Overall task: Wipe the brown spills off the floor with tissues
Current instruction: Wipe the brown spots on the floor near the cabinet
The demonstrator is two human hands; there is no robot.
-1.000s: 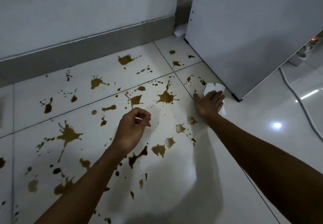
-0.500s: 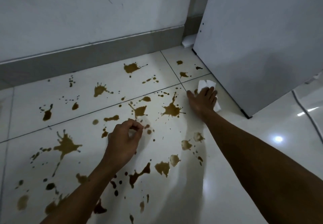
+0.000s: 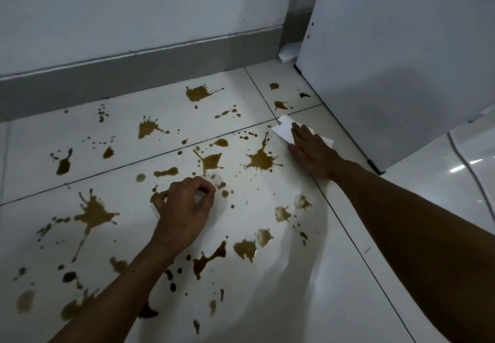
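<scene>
Brown spills (image 3: 261,159) are splattered in several blots over the white tiled floor (image 3: 334,289). My right hand (image 3: 310,150) lies flat on a white tissue (image 3: 284,128), pressing it to the floor just right of a large blot. My left hand (image 3: 184,206) is curled near the floor at the centre, fingers closed around something small and white, mostly hidden. Smeared, paler blots (image 3: 282,212) lie between my two arms.
A white cabinet panel (image 3: 396,61) stands on the floor at the right, close to my right hand. A grey skirting (image 3: 134,75) runs along the wall behind the spills. A white cable (image 3: 471,171) trails over the floor at far right.
My right hand has slid the tissue leftward and away from the cabinet, toward the big blot. My left hand has stayed curled over the centre spot, lowering slightly.
</scene>
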